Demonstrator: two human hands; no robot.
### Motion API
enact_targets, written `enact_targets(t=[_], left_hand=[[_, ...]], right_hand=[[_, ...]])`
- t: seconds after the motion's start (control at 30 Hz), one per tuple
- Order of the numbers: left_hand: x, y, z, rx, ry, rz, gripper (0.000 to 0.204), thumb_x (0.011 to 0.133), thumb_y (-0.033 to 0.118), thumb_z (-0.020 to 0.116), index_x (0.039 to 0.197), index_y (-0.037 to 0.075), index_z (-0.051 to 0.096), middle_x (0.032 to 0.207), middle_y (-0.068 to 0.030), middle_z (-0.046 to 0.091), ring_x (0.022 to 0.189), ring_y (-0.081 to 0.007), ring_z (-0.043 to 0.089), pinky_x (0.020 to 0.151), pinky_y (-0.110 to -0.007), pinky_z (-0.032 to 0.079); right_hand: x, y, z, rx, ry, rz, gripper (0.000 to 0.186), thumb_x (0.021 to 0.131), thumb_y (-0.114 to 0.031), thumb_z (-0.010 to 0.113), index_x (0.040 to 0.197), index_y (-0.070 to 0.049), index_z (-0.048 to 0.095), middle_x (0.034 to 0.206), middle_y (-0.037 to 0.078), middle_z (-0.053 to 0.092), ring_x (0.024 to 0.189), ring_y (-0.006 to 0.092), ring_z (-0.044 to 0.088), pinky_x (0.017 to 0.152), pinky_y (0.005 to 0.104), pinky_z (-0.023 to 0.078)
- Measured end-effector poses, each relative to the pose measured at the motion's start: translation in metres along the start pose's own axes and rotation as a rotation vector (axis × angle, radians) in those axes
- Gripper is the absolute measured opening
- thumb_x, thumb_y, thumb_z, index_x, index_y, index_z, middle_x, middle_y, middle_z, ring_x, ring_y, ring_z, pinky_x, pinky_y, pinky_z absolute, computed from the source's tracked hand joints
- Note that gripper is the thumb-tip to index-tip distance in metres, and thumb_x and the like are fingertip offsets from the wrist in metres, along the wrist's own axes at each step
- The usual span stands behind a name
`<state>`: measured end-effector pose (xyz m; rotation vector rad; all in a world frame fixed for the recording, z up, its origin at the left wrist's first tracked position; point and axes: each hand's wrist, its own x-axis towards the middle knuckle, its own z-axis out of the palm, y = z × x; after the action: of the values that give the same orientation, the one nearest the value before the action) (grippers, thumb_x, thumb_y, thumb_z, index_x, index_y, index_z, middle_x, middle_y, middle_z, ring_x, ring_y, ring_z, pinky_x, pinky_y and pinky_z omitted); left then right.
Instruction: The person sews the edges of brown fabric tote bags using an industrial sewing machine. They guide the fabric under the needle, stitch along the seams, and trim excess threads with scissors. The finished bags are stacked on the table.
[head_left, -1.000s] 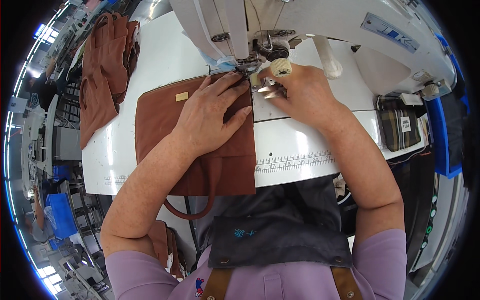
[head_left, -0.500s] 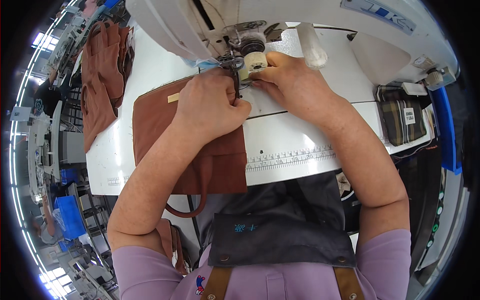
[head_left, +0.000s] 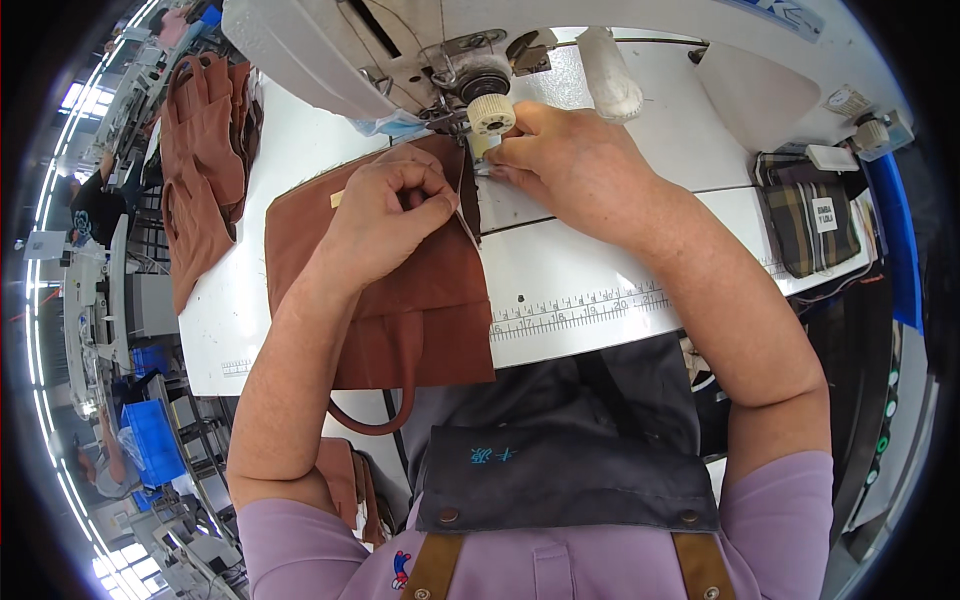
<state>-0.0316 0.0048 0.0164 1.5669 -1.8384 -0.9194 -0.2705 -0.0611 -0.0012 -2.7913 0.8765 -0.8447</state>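
A brown bag piece (head_left: 380, 340), with a small pale label and a dangling handle, lies under the head of a white sewing machine (head_left: 300, 45). My left hand (head_left: 390, 210) is closed, pinching the piece's raised right edge below the needle area. My right hand (head_left: 575, 175) is curled beside the needle area, just right of the round cream knob (head_left: 492, 114), with a small bit of metal near its fingertips; what it holds is hidden. A crumpled light-blue item (head_left: 385, 125) is at the machine head.
Stacked brown bag pieces (head_left: 200, 150) lie at the table's left. A folded plaid item (head_left: 800, 240) is at the right, beside a blue bin (head_left: 905, 260). More brown pieces (head_left: 340, 470) are below the table. Co-workers (head_left: 95, 210) and other machines are at the far left.
My left hand has gone from lying over the piece to pinching its lifted edge, slightly leftward. The metal snips seen in my right hand are now mostly hidden behind its fingers.
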Motion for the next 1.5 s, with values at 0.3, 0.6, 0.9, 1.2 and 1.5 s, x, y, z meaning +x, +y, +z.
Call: enact_targets(t=[0.3, 0.6, 0.9, 1.2, 1.5], left_hand=[[-0.038, 0.025, 0.021, 0.419, 0.159, 0.315, 0.021, 0.085, 0.011, 0.08, 0.102, 0.0, 0.074, 0.112, -0.0116, 0.069, 0.101, -0.0269, 0.069, 0.083, -0.037, 0.054], [-0.067, 0.019, 0.023, 0.397, 0.108, 0.387, 0.035, 0.082, 0.008, 0.081, 0.115, 0.001, 0.074, 0.126, -0.0162, 0.07, 0.122, -0.0338, 0.067, 0.106, -0.043, 0.054], [-0.054, 0.014, 0.023, 0.379, 0.158, 0.421, 0.032, 0.082, 0.009, 0.081, 0.112, 0.001, 0.074, 0.123, -0.0151, 0.071, 0.118, -0.032, 0.069, 0.101, -0.042, 0.057], [-0.02, 0.003, 0.014, 0.404, 0.191, 0.42, 0.027, 0.084, 0.009, 0.079, 0.109, 0.001, 0.076, 0.121, -0.0142, 0.072, 0.113, -0.0304, 0.071, 0.097, -0.038, 0.059], [0.013, -0.007, 0.003, 0.394, 0.223, 0.414, 0.025, 0.086, 0.01, 0.076, 0.108, 0.0, 0.077, 0.11, -0.0164, 0.077, 0.1, -0.0319, 0.075, 0.089, -0.037, 0.06]], right_hand=[[-0.002, 0.004, -0.002, 0.032, 0.087, -0.016, 0.021, 0.086, -0.031, 0.077, 0.094, -0.012, 0.075, 0.09, 0.004, 0.068, 0.076, 0.0265, 0.072, 0.067, 0.041, 0.057], [-0.006, -0.012, -0.011, 0.334, -0.145, -0.249, 0.021, 0.072, -0.014, 0.078, 0.092, -0.012, 0.076, 0.08, 0.004, 0.067, 0.075, 0.0276, 0.07, 0.065, 0.0415, 0.054], [-0.002, -0.013, -0.016, 0.301, -0.195, -0.206, 0.017, 0.073, -0.014, 0.077, 0.09, -0.011, 0.076, 0.078, 0.004, 0.068, 0.071, 0.0277, 0.069, 0.062, 0.0417, 0.053], [0.002, -0.005, -0.007, 0.165, -0.139, -0.075, 0.024, 0.079, -0.015, 0.077, 0.103, -0.013, 0.077, 0.085, 0.006, 0.07, 0.078, 0.0291, 0.07, 0.067, 0.0432, 0.056], [0.003, -0.004, 0.0, 0.024, -0.153, 0.023, 0.036, 0.082, -0.017, 0.078, 0.118, -0.015, 0.076, 0.098, 0.012, 0.067, 0.081, 0.033, 0.07, 0.072, 0.0439, 0.057]])
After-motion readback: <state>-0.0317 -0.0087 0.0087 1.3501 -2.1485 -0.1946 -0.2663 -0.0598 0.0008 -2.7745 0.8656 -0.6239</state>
